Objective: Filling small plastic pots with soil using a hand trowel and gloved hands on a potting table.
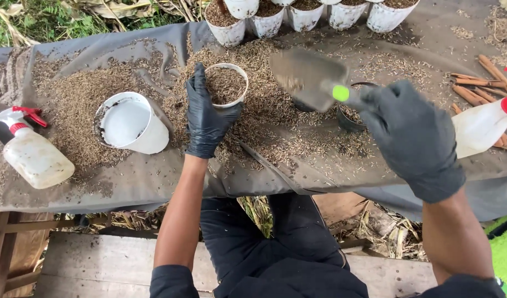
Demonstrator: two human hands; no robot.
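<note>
My left hand (205,113), in a black glove, grips the side of a white cup (226,83) filled to the brim with brown husk. My right hand (411,135), also gloved in black, holds a grey metal trowel (306,77) by its handle, which has a green spot near the blade. The trowel blade hangs to the right of the filled cup, above the husk-strewn dark sheet (154,176). A dark pot (347,117) sits partly hidden under the trowel and my right hand.
An empty white cup (129,124) lies on its side at left. Spray bottles lie at far left (32,152) and far right (482,127). Several filled white cups (306,14) line the back edge. Brown sticks (482,83) lie at right.
</note>
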